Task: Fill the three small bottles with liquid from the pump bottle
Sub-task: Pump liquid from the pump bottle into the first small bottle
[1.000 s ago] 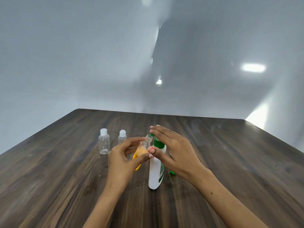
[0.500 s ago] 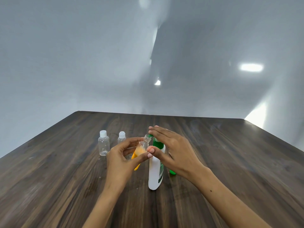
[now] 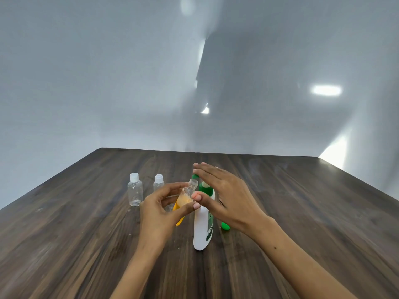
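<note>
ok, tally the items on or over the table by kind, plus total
Small clear bottles: 3, two capped standing ones, one uncapped, part-filled with orange liquid, held in the left hand
White pump bottle with green pump: 1
Green object behind the right hand: 1
Orange-yellow object behind the left hand: 1
Total: 6

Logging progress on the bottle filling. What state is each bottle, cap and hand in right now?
Held small bottle: uncapped, tilted, partly filled with orange liquid.
Far-left small bottle: capped, upright, looks empty.
Middle small bottle: capped, upright, contents hidden.
Pump bottle: upright on the table.
Left hand: pinching the held bottle.
Right hand: fingers straight over the pump head.
</note>
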Tool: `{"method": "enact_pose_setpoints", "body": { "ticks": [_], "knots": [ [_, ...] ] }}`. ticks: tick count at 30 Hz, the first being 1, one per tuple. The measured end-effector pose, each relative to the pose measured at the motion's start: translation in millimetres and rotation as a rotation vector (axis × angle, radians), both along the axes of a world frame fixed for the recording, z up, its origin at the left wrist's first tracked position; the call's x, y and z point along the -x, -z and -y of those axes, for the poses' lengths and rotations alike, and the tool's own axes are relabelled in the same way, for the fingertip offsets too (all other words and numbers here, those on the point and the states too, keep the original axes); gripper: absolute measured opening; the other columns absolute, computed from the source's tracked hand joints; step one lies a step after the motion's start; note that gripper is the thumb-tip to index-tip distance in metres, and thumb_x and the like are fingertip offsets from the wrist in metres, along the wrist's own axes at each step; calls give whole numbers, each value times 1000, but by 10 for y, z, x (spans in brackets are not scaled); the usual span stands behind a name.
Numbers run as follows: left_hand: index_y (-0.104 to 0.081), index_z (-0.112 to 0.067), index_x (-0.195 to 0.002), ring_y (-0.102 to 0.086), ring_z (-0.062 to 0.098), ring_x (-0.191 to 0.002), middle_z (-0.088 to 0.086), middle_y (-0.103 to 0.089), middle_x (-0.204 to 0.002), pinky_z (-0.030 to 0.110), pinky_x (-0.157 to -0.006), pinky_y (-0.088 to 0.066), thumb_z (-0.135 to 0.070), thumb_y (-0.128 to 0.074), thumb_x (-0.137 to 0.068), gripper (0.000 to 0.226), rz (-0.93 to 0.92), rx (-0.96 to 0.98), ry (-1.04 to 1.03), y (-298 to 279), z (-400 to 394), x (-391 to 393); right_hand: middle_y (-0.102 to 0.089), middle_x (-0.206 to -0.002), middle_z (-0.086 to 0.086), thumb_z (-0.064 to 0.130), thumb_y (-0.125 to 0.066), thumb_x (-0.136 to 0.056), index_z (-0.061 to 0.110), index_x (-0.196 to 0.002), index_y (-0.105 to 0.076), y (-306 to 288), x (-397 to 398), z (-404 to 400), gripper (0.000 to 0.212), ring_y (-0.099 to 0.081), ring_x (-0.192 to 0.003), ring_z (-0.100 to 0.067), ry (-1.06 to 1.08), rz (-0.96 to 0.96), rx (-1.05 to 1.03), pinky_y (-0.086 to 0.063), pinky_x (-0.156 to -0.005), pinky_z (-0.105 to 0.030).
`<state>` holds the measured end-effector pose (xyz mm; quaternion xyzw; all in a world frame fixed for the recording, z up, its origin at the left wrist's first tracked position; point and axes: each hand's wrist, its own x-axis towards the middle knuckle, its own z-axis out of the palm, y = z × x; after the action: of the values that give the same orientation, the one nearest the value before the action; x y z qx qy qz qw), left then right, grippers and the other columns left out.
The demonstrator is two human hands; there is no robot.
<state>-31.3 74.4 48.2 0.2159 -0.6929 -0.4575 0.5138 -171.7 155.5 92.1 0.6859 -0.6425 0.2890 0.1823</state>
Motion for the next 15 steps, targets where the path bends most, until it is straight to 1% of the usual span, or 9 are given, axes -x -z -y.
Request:
{"method": "enact_pose_setpoints", "body": {
  "ticks": [2,5,8,11,15],
  "knots": [
    [-71,-34,-93,-67,-6,-88,-26,-71,-91,15,-71,-54,-48,-75,-45,50,-1,1,3,-3,-3,1,-49,-140,3,77,-14,-83,14,-132,-54,23,-8,9,89,-37,-133,-7,-8,6,19,-29,-107,-25],
    [-70,-33,-91,-65,-10,-86,-30,-70,-88,7,-69,-50,-42,-77,-50,42,-7,0,11,-3,-12,0,-51,-138,2,76,-17,-84,13,-130,-56,84,1,4,87,-40,-131,-8,-15,29,27,-36,-106,-28],
    [-70,-33,-91,-65,-11,-86,-32,-69,-87,6,-68,-50,-43,-76,-49,44,-4,-3,-2,14,2,-3,-49,-139,3,78,-15,-82,14,-132,-55,84,0,-2,89,-39,-132,-8,-1,31,17,-34,-106,-27],
    [-72,-29,-94,-67,-6,-87,-24,-72,-90,11,-72,-54,-41,-78,-48,48,-2,-1,-1,39,15,-9,-48,-141,3,78,-13,-82,15,-132,-54,35,2,2,91,-38,-133,-9,1,6,14,-29,-105,-24],
    [-71,-31,-93,-66,-9,-86,-29,-71,-87,7,-70,-51,-38,-80,-50,45,-4,13,-8,42,22,-21,-50,-139,2,77,-15,-83,14,-131,-55,52,-7,7,88,-40,-132,-9,-7,34,41,-32,-104,-26]
  ]
}}
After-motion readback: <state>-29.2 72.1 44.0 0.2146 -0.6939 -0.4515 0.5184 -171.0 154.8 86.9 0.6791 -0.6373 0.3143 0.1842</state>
